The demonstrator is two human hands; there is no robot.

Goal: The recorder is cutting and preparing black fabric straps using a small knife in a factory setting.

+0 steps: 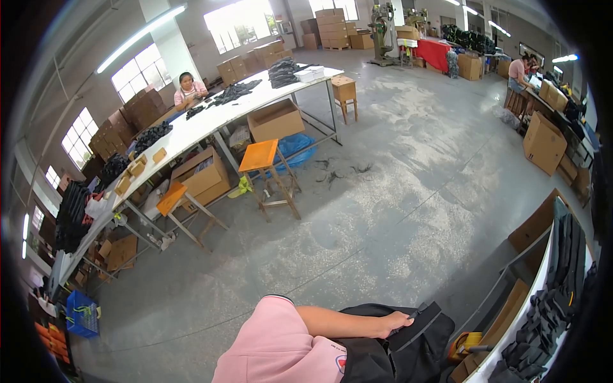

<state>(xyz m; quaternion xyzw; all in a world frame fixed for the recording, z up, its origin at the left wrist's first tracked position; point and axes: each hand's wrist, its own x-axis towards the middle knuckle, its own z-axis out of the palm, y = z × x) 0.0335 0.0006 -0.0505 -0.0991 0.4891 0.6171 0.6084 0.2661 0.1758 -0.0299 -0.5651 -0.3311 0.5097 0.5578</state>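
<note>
One left grip (396, 324) is recorded at bottom centre-right of the frame, the bare forearm reaching across from a pink sleeve (276, 314). Its fingertips meet a dark strap (420, 330) on a piece of black fabric (364, 357), which lies bunched at the bottom of the frame, right of centre. The fingers are bent and close together; whether they are clamped on the strap cannot be told, as their undersides are hidden. The right grip is out of view and its state cannot be told.

Just right of the fabric, a yellow and red object (465, 346) is partly visible, its kind unclear. At lower right, a white surface (535, 281) carries a heap of black strips (535, 335), with longer dark pieces towards its far end.

At upper left, a long white surface (198, 126) bears several dark piles. A co-worker (188, 94) in pink sits at its far side. In front stand two stools: one with an orange top (258, 155), upright, and a lower one (171, 198) to its left. An open cardboard box (276, 120) and blue plastic sheeting (297, 148) are noted beneath. A blue crate (82, 314) stands at lower left. The grey floor (383, 198), marked with pale patches, fills the centre
</note>
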